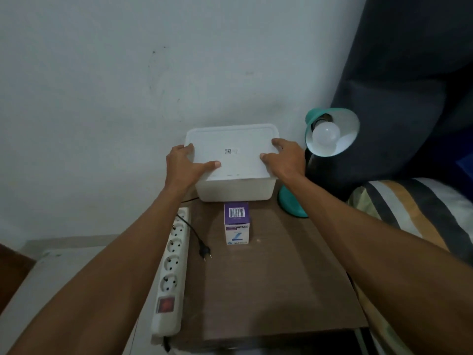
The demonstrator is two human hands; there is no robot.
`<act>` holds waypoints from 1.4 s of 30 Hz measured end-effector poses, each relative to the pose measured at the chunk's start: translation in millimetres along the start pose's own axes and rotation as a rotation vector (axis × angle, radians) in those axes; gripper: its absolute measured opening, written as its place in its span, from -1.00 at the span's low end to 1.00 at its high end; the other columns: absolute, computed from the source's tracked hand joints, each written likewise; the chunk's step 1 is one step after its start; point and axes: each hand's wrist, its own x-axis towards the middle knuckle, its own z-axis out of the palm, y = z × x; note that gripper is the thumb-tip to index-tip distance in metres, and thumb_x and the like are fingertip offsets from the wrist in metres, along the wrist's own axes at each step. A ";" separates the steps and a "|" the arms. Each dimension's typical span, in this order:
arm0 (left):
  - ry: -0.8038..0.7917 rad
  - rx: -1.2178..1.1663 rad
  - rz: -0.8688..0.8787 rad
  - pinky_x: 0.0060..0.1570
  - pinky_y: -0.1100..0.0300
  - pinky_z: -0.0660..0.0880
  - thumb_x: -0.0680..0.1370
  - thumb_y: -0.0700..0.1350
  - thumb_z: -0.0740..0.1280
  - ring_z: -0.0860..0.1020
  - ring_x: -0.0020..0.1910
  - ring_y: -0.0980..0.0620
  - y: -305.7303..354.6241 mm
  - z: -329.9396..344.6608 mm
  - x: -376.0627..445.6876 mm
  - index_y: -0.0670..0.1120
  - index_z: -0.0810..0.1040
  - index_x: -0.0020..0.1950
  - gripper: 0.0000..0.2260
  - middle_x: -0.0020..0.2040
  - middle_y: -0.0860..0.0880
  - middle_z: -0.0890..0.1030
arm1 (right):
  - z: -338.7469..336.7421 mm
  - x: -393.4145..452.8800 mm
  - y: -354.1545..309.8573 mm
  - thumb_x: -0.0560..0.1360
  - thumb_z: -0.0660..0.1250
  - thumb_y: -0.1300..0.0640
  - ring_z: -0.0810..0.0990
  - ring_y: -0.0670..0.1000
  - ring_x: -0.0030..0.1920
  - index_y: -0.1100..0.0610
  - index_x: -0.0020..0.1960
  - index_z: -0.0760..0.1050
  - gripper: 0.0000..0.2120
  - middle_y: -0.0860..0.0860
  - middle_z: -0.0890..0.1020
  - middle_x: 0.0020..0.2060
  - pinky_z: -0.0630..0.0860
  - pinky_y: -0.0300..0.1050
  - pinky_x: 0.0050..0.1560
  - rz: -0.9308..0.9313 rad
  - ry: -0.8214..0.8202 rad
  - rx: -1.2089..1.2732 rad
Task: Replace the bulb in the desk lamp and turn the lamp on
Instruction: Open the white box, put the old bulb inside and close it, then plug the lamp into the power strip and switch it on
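A teal desk lamp (322, 116) stands at the back right of a small brown table (281, 290), its shade tilted toward me with an unlit white bulb (326, 138) in the socket. A purple and white bulb box (236, 222) stands upright mid-table. Behind it sits a white plastic container (235, 188) with a white lid (235, 149). My left hand (184, 165) grips the lid's left edge, thumb on top. My right hand (286, 160) grips the lid's right edge. The lamp's black plug (205, 252) lies loose on the table.
A white power strip (170, 272) with several sockets and a red switch lies along the table's left edge. A bed with a striped cover (414, 213) is at the right, with dark fabric (409, 85) behind the lamp. A white wall is straight behind.
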 end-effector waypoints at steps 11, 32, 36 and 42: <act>-0.057 0.031 -0.036 0.33 0.06 0.41 0.30 0.18 0.66 0.43 0.46 -0.16 -13.5 27.4 49.9 -0.25 0.50 0.44 -0.14 0.45 -0.17 0.48 | 22.8 39.5 13.8 0.45 0.40 0.01 0.60 0.16 0.14 0.32 0.18 0.56 -0.55 0.18 0.66 0.13 0.53 0.02 0.11 -0.036 0.002 -0.166; -0.032 -0.009 0.087 0.37 0.24 0.31 0.59 0.30 0.28 0.41 0.44 -0.02 -67.1 -13.5 -20.7 -0.20 0.42 0.50 -0.31 0.47 -0.21 0.47 | 52.1 -16.2 -55.1 0.56 0.31 0.06 0.55 0.08 0.14 0.10 0.25 0.57 -0.71 0.08 0.62 0.12 0.53 -0.03 0.02 -0.322 0.106 -0.245; -0.089 0.045 0.004 0.55 -0.10 0.25 0.56 0.30 0.33 0.28 0.57 -0.15 -108.7 -27.9 -63.9 -0.18 0.26 0.62 -0.20 0.59 -0.19 0.33 | 89.8 -79.0 -82.3 0.56 0.30 0.08 0.64 0.09 0.03 0.13 0.22 0.60 -0.73 0.09 0.70 0.00 0.57 -0.01 0.03 -0.380 -0.068 -0.203; -0.282 -0.042 -0.016 0.35 0.42 0.32 0.31 0.29 0.60 0.35 0.40 0.38 -150.8 -35.8 -139.1 0.13 0.25 0.58 -0.07 0.44 0.38 0.36 | 143.2 -158.3 -51.5 0.55 0.30 0.23 0.64 0.12 -0.14 0.21 -0.04 0.64 -0.86 0.12 0.67 -0.15 0.54 -0.11 -0.19 -0.166 -0.304 -0.327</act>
